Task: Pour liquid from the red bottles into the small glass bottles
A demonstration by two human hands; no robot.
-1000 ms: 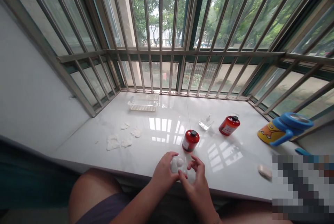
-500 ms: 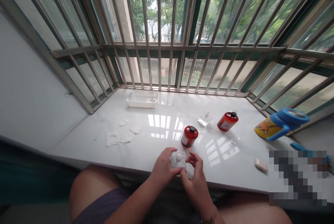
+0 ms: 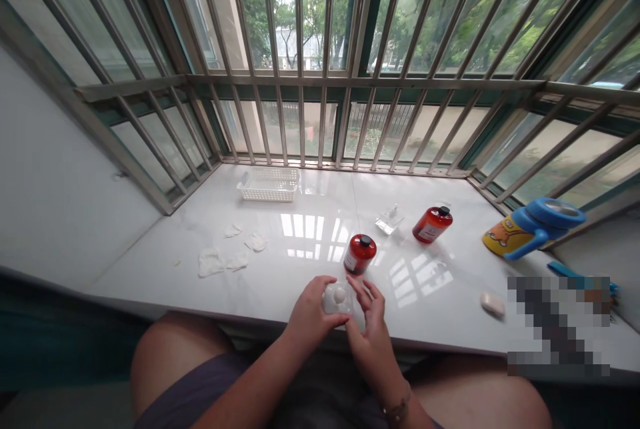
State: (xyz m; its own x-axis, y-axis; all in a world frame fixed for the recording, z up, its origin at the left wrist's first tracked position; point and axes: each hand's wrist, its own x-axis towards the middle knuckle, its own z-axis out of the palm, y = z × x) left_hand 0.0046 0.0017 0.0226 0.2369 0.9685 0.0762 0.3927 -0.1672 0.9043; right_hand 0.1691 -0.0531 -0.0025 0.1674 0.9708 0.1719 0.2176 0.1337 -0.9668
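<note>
My left hand (image 3: 310, 312) is wrapped round a small clear plastic container (image 3: 336, 298) with something white inside, held over the near edge of the white marble sill (image 3: 280, 269). My right hand (image 3: 369, 325) is beside it, fingers partly spread and fingertips touching the container's right side. Just beyond my hands a small red bottle with a black cap (image 3: 359, 253) stands upright.
A second red bottle (image 3: 432, 224) lies tilted next to a small clear glass bottle (image 3: 389, 221). A white basket (image 3: 269, 184) sits at the back. Crumpled white tissues (image 3: 227, 255) lie left. A blue-and-yellow cup (image 3: 533, 229) and a pale soap bar (image 3: 493, 303) are right. Window bars surround the sill.
My right-hand fingers have uncurled from a pinch and now rest against the container's side. The camera has tilted slightly, shifting the scene.
</note>
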